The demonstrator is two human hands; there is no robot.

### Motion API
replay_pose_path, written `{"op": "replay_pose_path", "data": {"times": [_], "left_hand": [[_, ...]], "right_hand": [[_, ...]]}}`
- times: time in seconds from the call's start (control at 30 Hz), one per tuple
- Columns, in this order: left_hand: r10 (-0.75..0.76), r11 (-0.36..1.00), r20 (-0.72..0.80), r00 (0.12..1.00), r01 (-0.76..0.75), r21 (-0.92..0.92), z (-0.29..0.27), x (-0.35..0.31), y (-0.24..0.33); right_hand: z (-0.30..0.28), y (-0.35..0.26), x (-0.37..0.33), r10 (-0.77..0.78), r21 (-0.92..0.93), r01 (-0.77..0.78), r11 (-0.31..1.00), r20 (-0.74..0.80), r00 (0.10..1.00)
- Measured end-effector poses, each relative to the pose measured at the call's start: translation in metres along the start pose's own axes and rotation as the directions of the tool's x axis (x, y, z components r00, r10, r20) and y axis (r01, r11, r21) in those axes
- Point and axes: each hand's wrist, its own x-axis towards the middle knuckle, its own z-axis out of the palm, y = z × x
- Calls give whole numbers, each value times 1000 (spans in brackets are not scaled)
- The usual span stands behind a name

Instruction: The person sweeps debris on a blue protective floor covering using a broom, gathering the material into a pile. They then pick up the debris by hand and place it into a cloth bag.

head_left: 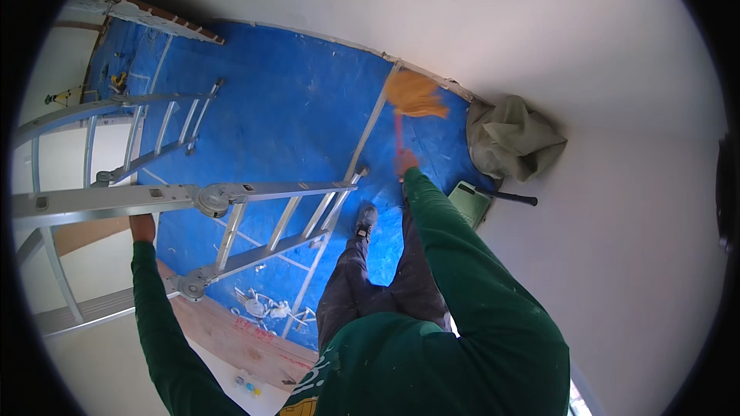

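In my right hand (406, 162) is the red handle of a broom (416, 96), its fingers closed around it. The orange-yellow bristles are smeared by motion and are over the blue floor covering (293, 85), close to the wall's foot. At the left, my left hand (142, 227) is at the lower side of a silver folding ladder (285, 189). The ladder's rail hides its fingers, so their grip does not show. Hinged sections of the ladder spread over the left half of the view.
A crumpled grey-green cloth or sack (512, 139) lies against the wall at the right. Below it are a green pan-like thing (469, 204) and a black handle (516, 199). White scraps and cords (266, 306) lie near the ladder's foot. Yellow tools (118, 81) are far left.
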Motion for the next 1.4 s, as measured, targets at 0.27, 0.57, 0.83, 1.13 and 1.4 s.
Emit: {"op": "replay_pose_path", "data": {"times": [0.27, 0.57, 0.83, 1.13, 1.4], "left_hand": [[83, 879, 101, 991, -120, 461, -6, -13, -61], [253, 562, 257, 933, -358, 746, -13, -25, -75], [177, 577, 274, 945, -326, 749, -12, -29, -84], [194, 619, 238, 952, -307, 723, 0, -35, -62], [316, 590, 220, 923, -373, 716, 2, -36, -38]], "right_hand": [[-116, -45, -126, -459, -121, 501, 857, 263, 848], [-180, -36, -1, -15, -197, 51, 979, 177, 984], [-112, 46, -101, 34, -280, 98, 955, 432, 901], [-260, -102, -36, -414, -306, 491, 816, 284, 865], [5, -97, 64, 37, -653, 493, 574, 623, 781]]}}
